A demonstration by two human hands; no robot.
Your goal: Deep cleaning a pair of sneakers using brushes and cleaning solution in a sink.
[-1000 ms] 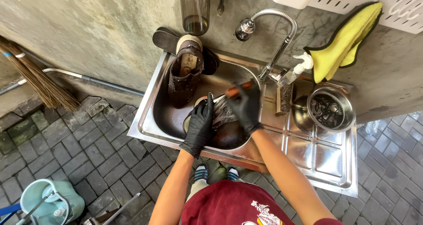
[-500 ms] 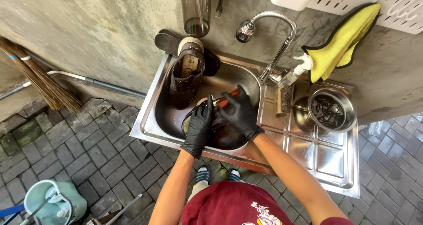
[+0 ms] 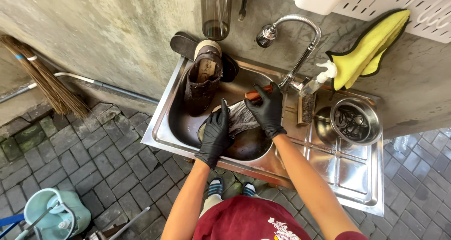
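Both my hands wear black gloves over a steel sink (image 3: 162,127). My left hand (image 3: 216,132) grips the side of a dark wet shoe (image 3: 242,120) lying in the basin. My right hand (image 3: 268,109) is closed on a wooden-handled brush (image 3: 256,93) pressed against the top of that shoe. A second brown boot (image 3: 202,82) stands upright at the basin's far left, against the wall.
A curved tap (image 3: 300,42) rises behind the basin, with a spray bottle (image 3: 317,80) and a scrub brush (image 3: 307,108) beside it. A steel bowl (image 3: 355,121) sits on the drainboard. A yellow cloth (image 3: 371,47) hangs right; a broom (image 3: 42,75) and a bucket (image 3: 56,216) stand left.
My right hand with the brush has shifted slightly up and right along the shoe. My left hand keeps its hold.
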